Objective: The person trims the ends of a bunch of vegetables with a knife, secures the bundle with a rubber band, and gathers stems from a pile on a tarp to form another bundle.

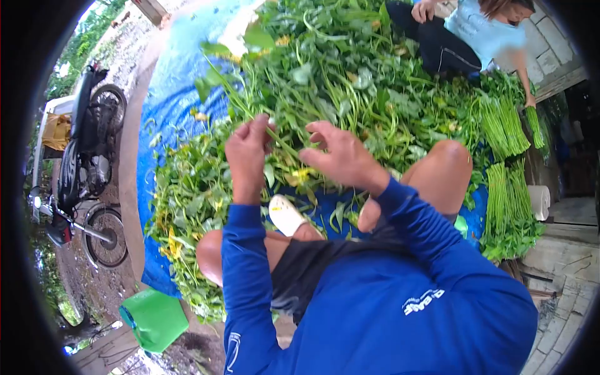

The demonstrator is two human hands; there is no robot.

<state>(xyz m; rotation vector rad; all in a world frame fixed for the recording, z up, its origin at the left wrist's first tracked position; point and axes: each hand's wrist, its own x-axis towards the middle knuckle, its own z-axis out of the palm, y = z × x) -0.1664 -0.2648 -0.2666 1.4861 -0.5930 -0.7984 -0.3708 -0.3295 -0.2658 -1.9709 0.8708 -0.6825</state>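
Note:
My left hand [249, 150] is closed in a pinch on a long green leafy stem [282, 142], which looks like water spinach. Its leafy end points up and left, and its bare end slants down toward my right hand [342, 153]. That hand is open, with thumb and curved fingers apart, close to the bare end; whether the thumb touches it I cannot tell. Beneath both hands spreads a large heap of loose leafy greens [350, 81], with some yellowed leaves among them.
A blue tarp [178, 81] lies under the heap. Tied-looking bundles of stems [503, 128] lie at the right, where another person [478, 31] holds a small bunch. A motorcycle [90, 156] stands at the left, above a green container [155, 319]. A white clog [286, 214] is below my hands.

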